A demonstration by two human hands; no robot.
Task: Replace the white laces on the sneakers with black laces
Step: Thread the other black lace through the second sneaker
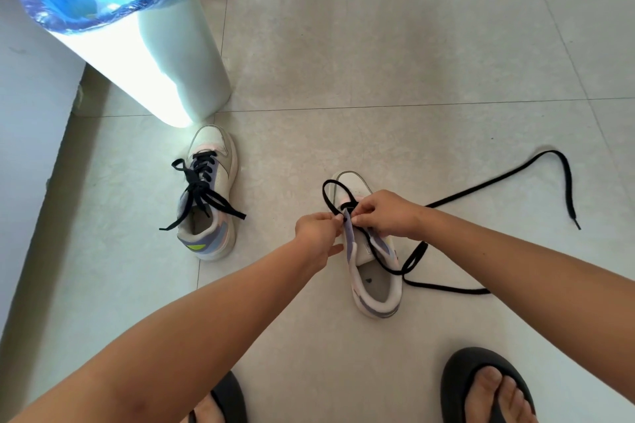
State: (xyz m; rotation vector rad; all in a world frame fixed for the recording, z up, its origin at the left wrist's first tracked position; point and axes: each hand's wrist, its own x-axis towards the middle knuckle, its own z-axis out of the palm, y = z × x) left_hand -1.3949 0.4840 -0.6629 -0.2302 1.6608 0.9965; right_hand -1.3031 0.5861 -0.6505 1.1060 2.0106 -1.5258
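Two white sneakers with purple and pink panels stand on the tiled floor. The left sneaker (210, 196) is laced with a black lace (202, 189), its loose ends spread over the opening. The right sneaker (372, 271) has a long black lace (498, 180) threaded only near the toe; one end trails far to the right and a loop lies by the heel. My left hand (318, 237) pinches the purple eyelet edge of the right sneaker. My right hand (385, 215) pinches the black lace at the front eyelets. No white lace is in view.
A tall white bin (165, 58) with a blue liner stands behind the left sneaker. A white wall (31, 113) runs along the left. My feet in black slippers (481, 388) are at the bottom edge.
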